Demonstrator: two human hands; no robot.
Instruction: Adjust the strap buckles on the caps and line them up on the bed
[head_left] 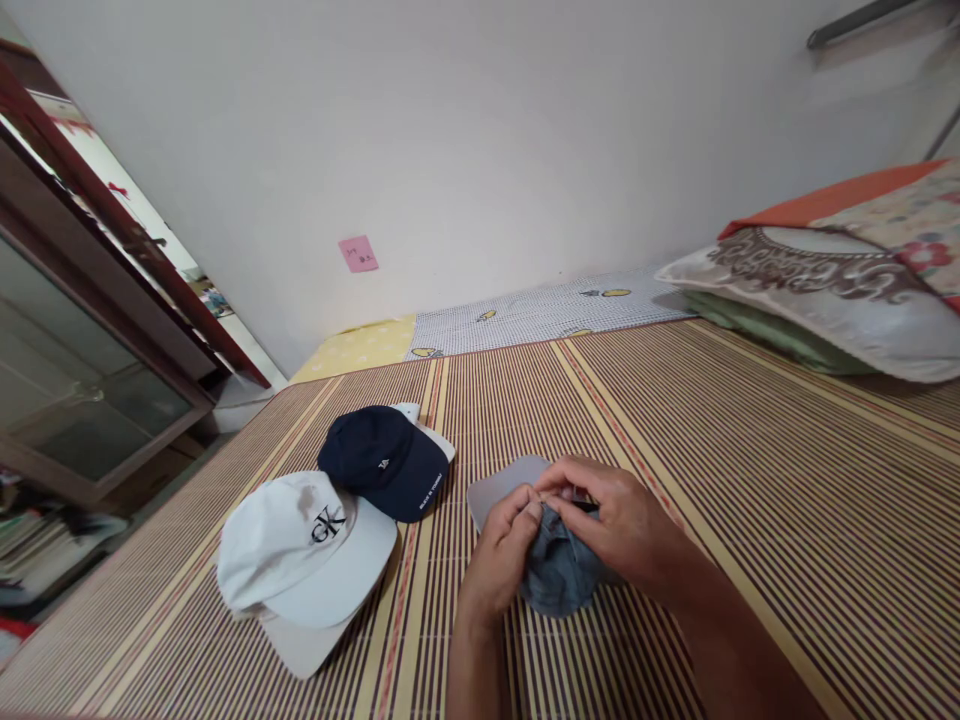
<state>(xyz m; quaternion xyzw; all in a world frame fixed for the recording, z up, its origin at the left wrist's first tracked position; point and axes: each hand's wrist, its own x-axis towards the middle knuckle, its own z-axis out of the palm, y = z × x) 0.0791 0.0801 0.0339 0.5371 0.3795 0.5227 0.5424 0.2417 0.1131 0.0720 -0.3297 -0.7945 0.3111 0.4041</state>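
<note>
A grey-blue baseball cap (561, 572) lies on the striped bamboo mat (667, 430), its paler brim (504, 484) pointing away to the left. My left hand (501, 548) pinches the cap's edge from the left. From the right, my right hand (604, 508) also pinches that edge, and the fingertips of both hands meet there. Whatever small part lies between the fingertips is hidden. To the left sits a white cap (281, 545) with a black monogram, resting on another pale brim (307, 650). Just behind it, a navy cap (375, 450) overlaps a further white cap (442, 440).
Stacked pillows (817, 290) rest at the mat's right back corner. A checked cloth (525, 315) and a yellow cloth (360, 345) run along the wall. A pink note (358, 254) is stuck on the wall. At far left stands a glass-fronted cabinet (82, 370).
</note>
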